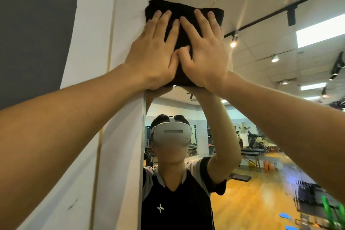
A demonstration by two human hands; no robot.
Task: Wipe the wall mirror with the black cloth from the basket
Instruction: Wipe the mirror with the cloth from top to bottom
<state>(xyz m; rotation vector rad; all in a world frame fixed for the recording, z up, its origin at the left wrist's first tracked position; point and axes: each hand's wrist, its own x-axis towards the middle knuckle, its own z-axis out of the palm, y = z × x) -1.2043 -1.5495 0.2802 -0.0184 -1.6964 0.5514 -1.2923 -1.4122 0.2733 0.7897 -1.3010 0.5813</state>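
My left hand [155, 50] and right hand [203, 50] — both flat, fingers spread, thumbs touching — press one black cloth [183, 15] against wall mirror [261, 15], top-left corner.

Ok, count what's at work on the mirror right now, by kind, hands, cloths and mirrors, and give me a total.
Hands: 2, the left hand and right hand, both flat on the cloth
Cloths: 1, the black cloth
Mirrors: 1, the mirror
Total: 4
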